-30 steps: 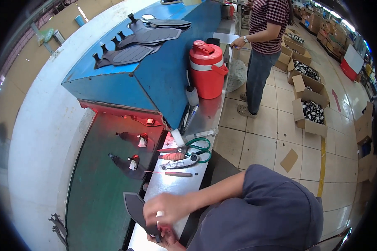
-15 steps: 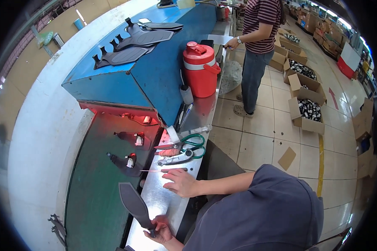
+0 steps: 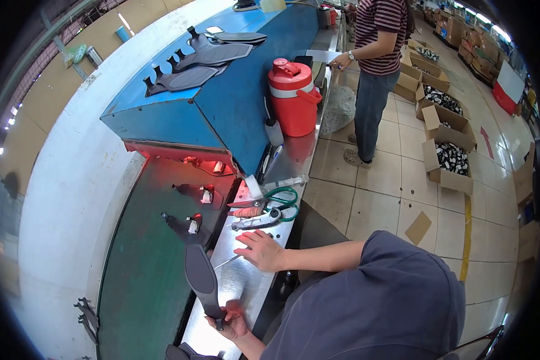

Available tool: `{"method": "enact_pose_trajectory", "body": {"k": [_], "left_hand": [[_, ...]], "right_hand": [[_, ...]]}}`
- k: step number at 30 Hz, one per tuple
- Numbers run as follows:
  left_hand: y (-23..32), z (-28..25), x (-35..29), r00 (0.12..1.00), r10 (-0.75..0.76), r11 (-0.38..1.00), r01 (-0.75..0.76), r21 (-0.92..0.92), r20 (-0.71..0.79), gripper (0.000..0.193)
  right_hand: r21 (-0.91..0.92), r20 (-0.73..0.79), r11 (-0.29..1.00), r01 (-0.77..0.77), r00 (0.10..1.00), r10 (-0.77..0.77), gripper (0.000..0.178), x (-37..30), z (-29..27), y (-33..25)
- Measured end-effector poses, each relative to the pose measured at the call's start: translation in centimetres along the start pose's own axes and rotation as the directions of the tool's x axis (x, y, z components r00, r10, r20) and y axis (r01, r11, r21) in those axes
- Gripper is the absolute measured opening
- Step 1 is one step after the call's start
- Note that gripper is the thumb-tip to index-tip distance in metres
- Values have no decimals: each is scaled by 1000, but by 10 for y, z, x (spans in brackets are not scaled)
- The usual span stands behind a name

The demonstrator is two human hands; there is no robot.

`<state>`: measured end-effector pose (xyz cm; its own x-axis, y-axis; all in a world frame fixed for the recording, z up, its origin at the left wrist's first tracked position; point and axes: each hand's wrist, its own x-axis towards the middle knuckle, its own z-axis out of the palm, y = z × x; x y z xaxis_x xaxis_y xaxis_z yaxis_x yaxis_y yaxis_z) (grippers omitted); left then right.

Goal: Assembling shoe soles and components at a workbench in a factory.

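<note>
My left hand (image 3: 231, 324) is closed round the narrow neck of a dark grey paddle-shaped piece (image 3: 200, 273), whose broad end points up and away. Above and right of it, my right hand (image 3: 261, 249) holds a thin pointed metal tool (image 3: 227, 262) under its fingers. The tool's tip comes close to the piece's edge; whether they touch I cannot tell. Beside my right hand lie a grey utility knife (image 3: 257, 221) and green-handled scissors (image 3: 282, 197) with orange wrapping near them. More dark pieces (image 3: 186, 353) rest at the bottom edge.
On the green conveyor belt (image 3: 144, 264) sit dark parts with white bits, leaving a red-lit blue machine (image 3: 162, 120). Similar paddle pieces (image 3: 189, 77) lie on top of it. A red jug (image 3: 294, 99) stands on the metal ledge. Another person (image 3: 375, 72) stands behind, near open cartons (image 3: 450, 159).
My right hand has taken up the thin tool from the metal ledge and turned its tip toward the paddle-shaped piece. The piece has tilted more upright. The whole view has shifted slightly.
</note>
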<state>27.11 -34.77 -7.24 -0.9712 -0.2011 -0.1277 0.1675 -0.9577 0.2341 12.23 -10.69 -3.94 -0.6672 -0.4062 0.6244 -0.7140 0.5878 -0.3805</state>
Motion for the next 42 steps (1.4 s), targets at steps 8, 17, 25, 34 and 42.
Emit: {"method": "enact_pose_trajectory", "body": {"k": [8,17,25,34,42], "left_hand": [[-11,21,-1,992,58,998,-58,3,-113,34],[-4,12,-2,1000,16,1000,-16,6,9,39],[-19,34,10,968,73,997,-62,56,-239,31],[-65,90,6,756,433,893,-434,119,-492,30],[-13,23,1,985,-138,924,92,-370,-100,26]], "right_hand": [[49,33,999,-23,999,21,21,2,-4,1],[205,-24,976,-78,996,84,13,5,-4,1],[723,-20,677,134,985,-174,23,77,-89,-66],[949,191,314,-31,848,-494,19,81,-73,-87],[629,775,25,-777,624,-101,18,36,-7,-9]]}}
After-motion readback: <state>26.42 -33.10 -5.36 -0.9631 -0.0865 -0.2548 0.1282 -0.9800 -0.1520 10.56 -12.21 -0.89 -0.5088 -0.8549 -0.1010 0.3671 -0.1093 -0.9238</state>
